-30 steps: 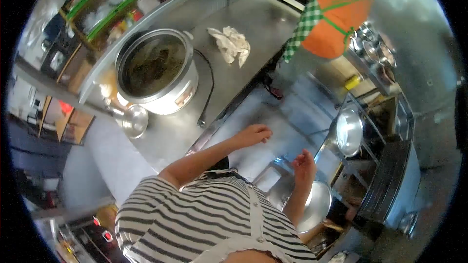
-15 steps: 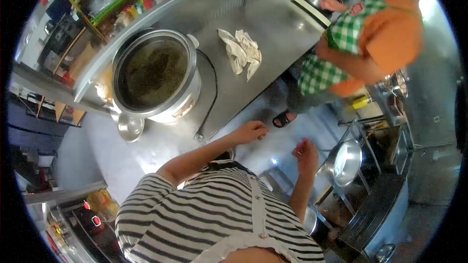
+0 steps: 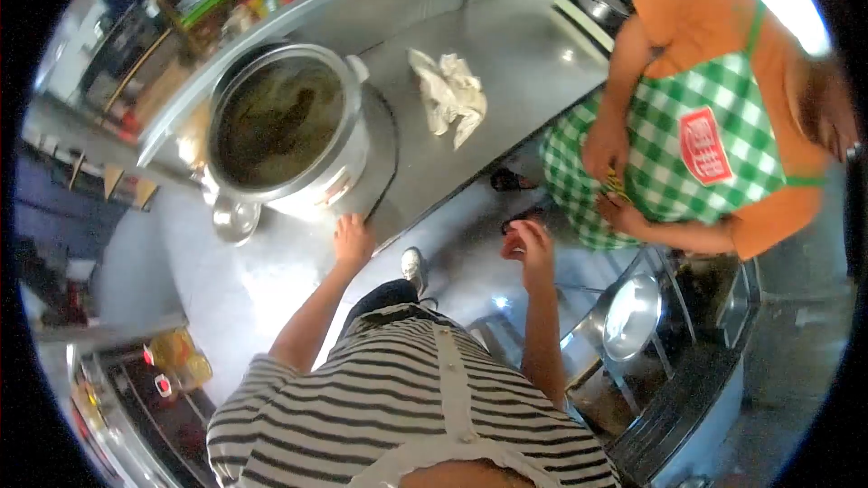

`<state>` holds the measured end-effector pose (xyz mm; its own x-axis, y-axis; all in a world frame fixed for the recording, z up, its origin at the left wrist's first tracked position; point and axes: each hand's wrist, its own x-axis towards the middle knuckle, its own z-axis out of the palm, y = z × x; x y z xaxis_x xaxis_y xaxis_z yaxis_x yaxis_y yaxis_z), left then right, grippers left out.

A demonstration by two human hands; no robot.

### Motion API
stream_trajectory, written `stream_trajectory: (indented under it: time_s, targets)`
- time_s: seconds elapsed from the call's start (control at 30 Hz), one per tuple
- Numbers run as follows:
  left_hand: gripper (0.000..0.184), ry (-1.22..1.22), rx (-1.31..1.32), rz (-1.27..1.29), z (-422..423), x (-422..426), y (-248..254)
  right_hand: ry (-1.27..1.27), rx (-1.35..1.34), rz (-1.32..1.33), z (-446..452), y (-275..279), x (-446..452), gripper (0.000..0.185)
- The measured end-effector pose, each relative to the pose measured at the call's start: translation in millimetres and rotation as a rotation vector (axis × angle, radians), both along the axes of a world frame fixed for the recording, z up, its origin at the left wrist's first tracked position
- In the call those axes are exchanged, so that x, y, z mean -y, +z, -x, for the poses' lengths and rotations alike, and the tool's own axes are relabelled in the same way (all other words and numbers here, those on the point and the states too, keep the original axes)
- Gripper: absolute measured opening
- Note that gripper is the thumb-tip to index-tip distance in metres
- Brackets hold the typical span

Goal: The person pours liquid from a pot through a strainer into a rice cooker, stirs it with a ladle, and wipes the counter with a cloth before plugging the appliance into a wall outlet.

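My left hand (image 3: 353, 239) is at the counter's front edge, its fingers curled over the lower end of a black power cord (image 3: 394, 158); the plug end is hidden beneath it. The cord runs beside a large round electric cooker pot (image 3: 348, 167), which is uncovered and holds dark brownish liquid (image 3: 280, 117). A small metal bowl (image 3: 236, 220) hangs or rests at the pot's lower left. My right hand (image 3: 529, 248) is raised over the floor, fingers loosely bent and apart, with nothing visible in it.
A crumpled whitish cloth (image 3: 449, 95) lies on the steel counter (image 3: 515, 54). At the right stands a co-worker in a green checked apron (image 3: 669, 126), both hands before the apron. A metal wok (image 3: 630, 316) sits on the stove. A pan (image 3: 601, 0) stands at the counter's far end.
My left hand has moved left to the cord's end. My right hand has shifted left and up. The co-worker has turned toward me and brought the hand away from the far pan.
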<state>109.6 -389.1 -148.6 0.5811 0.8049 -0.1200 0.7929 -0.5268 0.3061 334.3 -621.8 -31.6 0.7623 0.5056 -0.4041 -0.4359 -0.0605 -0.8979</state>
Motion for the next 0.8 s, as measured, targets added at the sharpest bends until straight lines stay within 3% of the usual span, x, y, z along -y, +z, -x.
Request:
stream_trajectory:
  time_s: [0.3,0.53,0.73,0.8]
  targets:
    - [0.021,0.059,-0.118,-0.103,35,-17,-34,0.084,-0.1,0.18,54,-30,28,0.022]
    - [0.015,0.232,0.048,-0.124,114,-48,-30,0.095,-0.14,0.207,91,-41,28,0.021]
    - [0.013,0.321,0.184,-0.297,190,-66,-38,0.231,-0.109,0.134,123,-62,-25,0.022]
    - [0.013,0.296,0.293,-0.403,205,-73,-39,0.341,0.012,0.104,128,-65,-50,0.021]
